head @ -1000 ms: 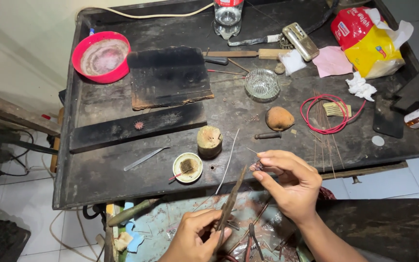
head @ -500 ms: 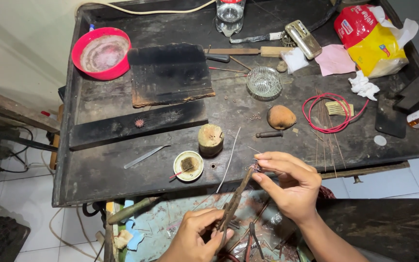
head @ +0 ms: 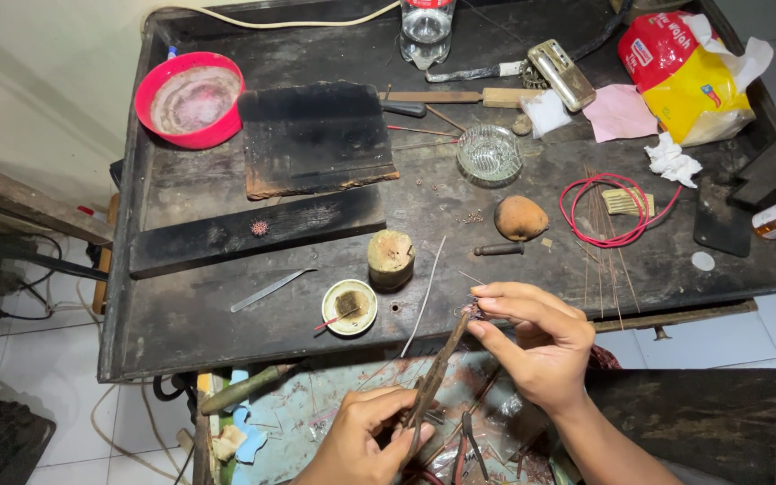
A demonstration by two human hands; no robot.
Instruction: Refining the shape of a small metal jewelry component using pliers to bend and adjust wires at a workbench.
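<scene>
At the near edge of the dark workbench, the left hand grips the handle end of long thin pliers, fingers curled tight around them; the pliers slant up and to the right. Their tip meets the right hand, whose thumb and forefinger are pinched together on a tiny dark piece held right at the pliers' tip. What that piece is, is too small to tell. Both hands hover over a lower tray littered with small tools and scraps, just below the bench's front edge.

On the bench just beyond the right hand lie a thin pale wire and a short wooden stump standing upright. Beside the stump to the left sits a small round tin with a red-handled brush in it, and further left a flat metal file. A brown rounded lump lies near a small dark punch. A loop of red wire lies to the right, with a small comb-like piece inside it. Further back are a glass ashtray, a charred black board, a long black slab and a red bowl. A yellow and red bag sits at the far right corner
</scene>
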